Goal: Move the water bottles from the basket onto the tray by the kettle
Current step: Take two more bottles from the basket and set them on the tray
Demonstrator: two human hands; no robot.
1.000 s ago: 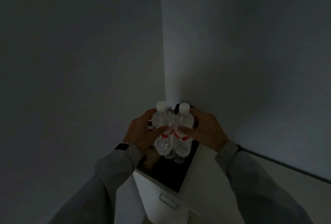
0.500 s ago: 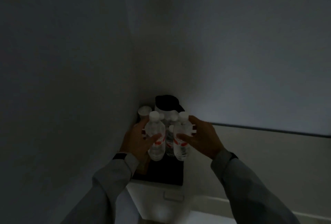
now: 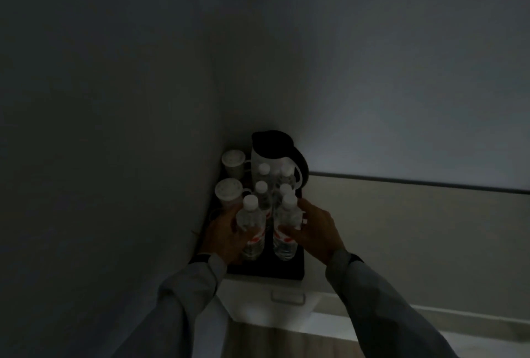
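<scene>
Left hand [image 3: 226, 236] grip wraps one clear plastic bottle [image 3: 250, 221]; right hand [image 3: 314, 231] another [image 3: 285, 223] — over black tray [image 3: 289, 270].

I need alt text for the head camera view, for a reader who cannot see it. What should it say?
In a dim corner, a person's left hand and right hand each hold an upright water bottle, left bottle and right bottle, over a dark tray. Behind them stand more bottles, a kettle and two cups.

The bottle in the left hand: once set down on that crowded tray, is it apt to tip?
Probably somewhat: the bottle is tall and narrow, so a nudge could topple it. It looks full, which should steady it. Four bottles standing close behind might catch it or fall in turn.
</scene>
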